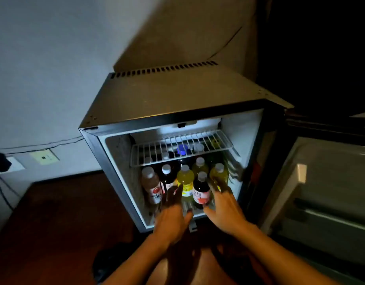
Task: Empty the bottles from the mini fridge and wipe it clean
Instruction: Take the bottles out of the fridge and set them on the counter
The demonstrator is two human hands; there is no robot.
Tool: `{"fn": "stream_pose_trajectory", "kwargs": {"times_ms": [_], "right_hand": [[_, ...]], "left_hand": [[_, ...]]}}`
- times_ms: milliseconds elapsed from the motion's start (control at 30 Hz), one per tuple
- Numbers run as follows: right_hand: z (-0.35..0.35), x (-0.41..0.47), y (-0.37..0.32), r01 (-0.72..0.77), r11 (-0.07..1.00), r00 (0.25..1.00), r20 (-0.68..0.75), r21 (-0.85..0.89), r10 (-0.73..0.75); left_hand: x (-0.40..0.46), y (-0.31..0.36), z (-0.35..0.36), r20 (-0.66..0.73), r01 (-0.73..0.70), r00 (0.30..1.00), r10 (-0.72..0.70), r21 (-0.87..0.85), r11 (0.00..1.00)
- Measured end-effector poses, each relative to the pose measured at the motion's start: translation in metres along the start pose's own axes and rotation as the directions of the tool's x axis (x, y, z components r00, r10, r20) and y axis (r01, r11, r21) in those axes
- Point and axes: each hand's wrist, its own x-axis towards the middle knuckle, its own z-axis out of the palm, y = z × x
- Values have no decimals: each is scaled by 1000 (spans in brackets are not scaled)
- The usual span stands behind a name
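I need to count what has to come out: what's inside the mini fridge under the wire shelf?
Under the wire shelf, bottles stand packed: a pinkish one, dark ones and yellow ones. The shelf hides the back row except caps, one blue, so a full count is impossible.

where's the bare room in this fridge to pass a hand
The wire shelf is bare on top, free up to the ceiling. Below it is crowded: bottles stand packed wall to wall, with only a strip of floor at the front lip, where both hands reach.

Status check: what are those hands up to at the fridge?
Both hands open: left hand and right hand reaching at front bottles. Mini fridge fully stocked. Wire shelf overhead.
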Motion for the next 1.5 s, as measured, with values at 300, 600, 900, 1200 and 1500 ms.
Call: {"fn": "stream_pose_trajectory", "kwargs": {"times_ms": [300, 600, 900, 1200, 1500], "right_hand": [[-2, 39, -9, 140, 972, 990, 24, -191, -138], [2, 12, -10, 64, 991, 997, 47, -115, -59], [29, 5, -2, 221, 971, 968, -143, 85, -208], [53, 25, 21, 542, 831, 764, -485, 123, -426], [58, 27, 34, 477, 835, 842, -413, 275, -346]], "left_hand": [[12, 11, 6, 44, -12, 999, 12, 1, 1000], [4, 16, 19, 51, 40, 998, -29, -217, 975], [-1, 9, 41, -192, -68, 981, -2, -363, 929], [19, -9, 83, -509, -315, 851, 129, -298, 901], [0, -19, 99, -580, -190, 815, -17, -295, 936]]}}
